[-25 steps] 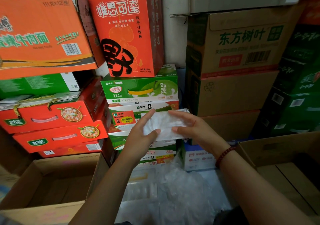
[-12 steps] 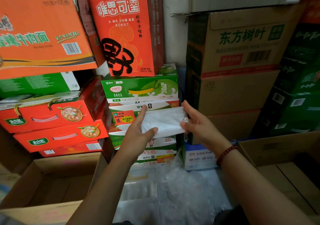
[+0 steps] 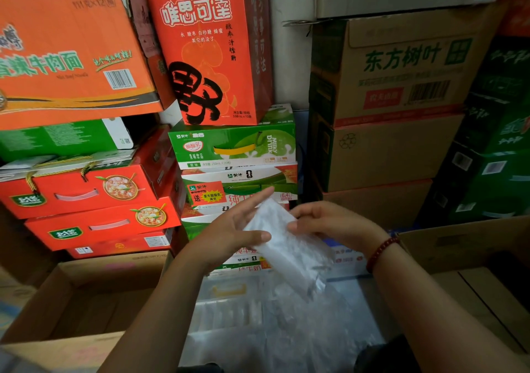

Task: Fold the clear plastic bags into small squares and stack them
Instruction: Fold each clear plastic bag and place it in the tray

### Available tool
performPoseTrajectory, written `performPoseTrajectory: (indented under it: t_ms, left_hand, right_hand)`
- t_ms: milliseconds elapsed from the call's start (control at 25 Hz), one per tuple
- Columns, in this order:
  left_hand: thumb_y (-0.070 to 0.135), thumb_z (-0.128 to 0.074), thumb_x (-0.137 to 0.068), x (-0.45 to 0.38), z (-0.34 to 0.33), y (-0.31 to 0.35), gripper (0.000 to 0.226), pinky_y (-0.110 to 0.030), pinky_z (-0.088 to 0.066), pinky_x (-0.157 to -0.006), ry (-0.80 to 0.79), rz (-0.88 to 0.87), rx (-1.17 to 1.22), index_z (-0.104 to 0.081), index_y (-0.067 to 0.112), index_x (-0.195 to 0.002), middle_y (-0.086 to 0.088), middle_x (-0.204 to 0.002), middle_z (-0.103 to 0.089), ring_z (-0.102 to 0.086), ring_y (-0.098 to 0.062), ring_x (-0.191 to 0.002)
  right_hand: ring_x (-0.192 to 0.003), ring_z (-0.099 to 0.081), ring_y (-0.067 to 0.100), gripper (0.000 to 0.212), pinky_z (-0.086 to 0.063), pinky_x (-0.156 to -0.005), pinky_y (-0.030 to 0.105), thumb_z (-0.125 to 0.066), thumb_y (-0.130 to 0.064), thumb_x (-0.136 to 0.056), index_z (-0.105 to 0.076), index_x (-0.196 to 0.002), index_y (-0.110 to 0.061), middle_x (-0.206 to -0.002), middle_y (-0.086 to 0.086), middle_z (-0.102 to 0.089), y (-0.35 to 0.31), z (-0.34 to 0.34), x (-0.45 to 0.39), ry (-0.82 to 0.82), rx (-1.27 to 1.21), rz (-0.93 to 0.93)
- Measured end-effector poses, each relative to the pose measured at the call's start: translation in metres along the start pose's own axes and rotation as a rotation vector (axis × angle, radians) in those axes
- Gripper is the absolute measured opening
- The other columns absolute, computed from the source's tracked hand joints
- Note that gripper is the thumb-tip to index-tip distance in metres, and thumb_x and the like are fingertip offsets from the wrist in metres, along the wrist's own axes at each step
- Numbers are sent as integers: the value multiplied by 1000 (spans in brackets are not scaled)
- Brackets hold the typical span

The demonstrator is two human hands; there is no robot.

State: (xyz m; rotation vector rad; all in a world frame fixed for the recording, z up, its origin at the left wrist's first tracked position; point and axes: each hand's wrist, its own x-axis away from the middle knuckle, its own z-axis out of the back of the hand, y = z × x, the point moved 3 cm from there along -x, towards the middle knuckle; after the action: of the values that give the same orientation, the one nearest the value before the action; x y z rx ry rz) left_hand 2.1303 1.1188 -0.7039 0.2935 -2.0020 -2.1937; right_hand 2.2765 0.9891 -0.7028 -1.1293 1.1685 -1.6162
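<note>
Stacked drink cartons (image 3: 232,146); open cardboard box (image 3: 86,295) left.

One view only, worn on the person's head, looking forward and down. Both forearms come up from the bottom edge, so the left hand (image 3: 229,229) and right hand (image 3: 329,223) sit close to the lens, near the middle of the picture. Straight ahead and near, stacked cartons (image 3: 235,143) fill the upper half. Wide-angle lens: box edges bow toward the borders. An open cardboard box (image 3: 86,301) sits lower left, another (image 3: 473,258) at the right edge.
</note>
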Motion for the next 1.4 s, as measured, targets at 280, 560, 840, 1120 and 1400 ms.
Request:
performPoseTrajectory:
  t_ms: [280, 560, 840, 1120, 1400]
  left_hand:
    - [28, -63, -84, -7, 3, -12, 36, -14, -34, -44, 350, 247, 200, -64, 8, -113, -1, -91, -65, -46, -6, -56]
    - [25, -64, -89, -9, -7, -19, 16, -13, -26, -36, 400, 377, 181, -60, 10, -85, 2, -67, -42, -36, -6, -51]
    - [31, -56, -94, -1, -7, -3, 20, -16, -37, -38, 469, 337, 68, -60, 12, -90, -1, -61, -67, -62, -12, -47]
    - [25, -57, -94, -4, -9, -1, 23, -26, -57, -60, 496, 157, 109, -70, 6, -96, -8, -98, -74, -72, -15, -88]
    - [27, -65, -88, 1, -14, 10, 18, -22, -52, -68, 710, -42, -213, -73, 16, -77, 4, -78, -72, -70, -14, -62]
  right_hand:
    - [-76, -69, 17, 1, -56, -66, 27, -68, -12, -85, -69, -85, -11, -84, 3, -73, -4, 2, -1, 300, -146, 69]
    - [-77, -65, 24, 7, -57, -73, 37, -70, -13, -83, -65, -83, -8, -88, 16, -70, -7, -8, -1, 502, -108, 136]
    - [-77, -66, 10, 19, -53, -71, 23, -69, -27, -84, -74, -82, -9, -81, 2, -72, -3, -3, 0, 508, -6, 136]
    - [-63, -67, 10, 14, -51, -54, 17, -64, -18, -89, -67, -81, -7, -77, 6, -72, -4, -5, 0, 449, -221, 108]
    - [-86, -70, 23, 16, -58, -77, 28, -64, -15, -88, -61, -75, -5, -89, 12, -71, -6, -11, -2, 500, -386, 187]
